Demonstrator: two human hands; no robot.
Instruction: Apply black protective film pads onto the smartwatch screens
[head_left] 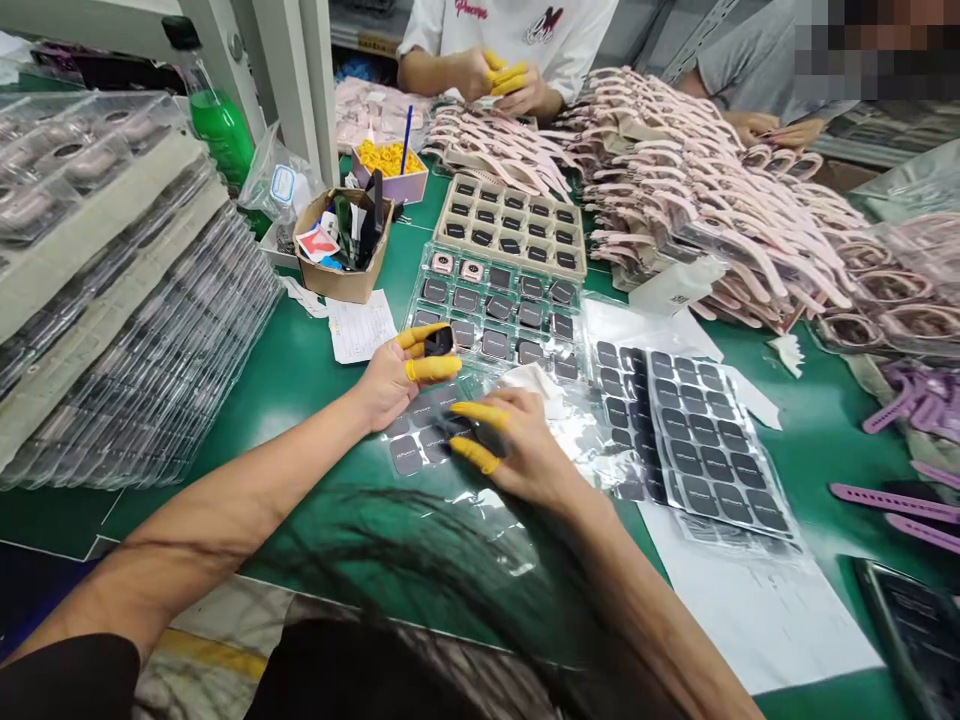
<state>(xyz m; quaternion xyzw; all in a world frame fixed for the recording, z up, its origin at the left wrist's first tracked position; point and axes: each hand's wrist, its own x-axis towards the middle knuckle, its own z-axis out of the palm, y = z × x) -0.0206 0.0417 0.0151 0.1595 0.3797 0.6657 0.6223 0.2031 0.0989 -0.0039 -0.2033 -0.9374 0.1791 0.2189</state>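
Note:
My left hand point(397, 378) wears yellow finger cots and grips a small watch case with a black face point(438, 342). Close by, my right hand point(517, 440), also in yellow cots, hovers over a clear sheet of dark square stickers point(409, 455). Its fingers are bent around something dark and blurred that I cannot make out. Just beyond both hands lies a clear plastic tray point(495, 343) with dark square pieces in its compartments. Two pink watch cases point(472, 271) sit in its back row. A crumpled white tissue point(541, 386) lies beside my right hand.
Stacked clear trays point(142, 330) rise at left. A cardboard box of tools point(341, 270) and a beige tray point(517, 222) stand behind. More sticker sheets point(712, 440) lie right, near piled pink straps point(675, 180) and a phone point(911, 630). Co-workers' hands point(502, 85) are across the table.

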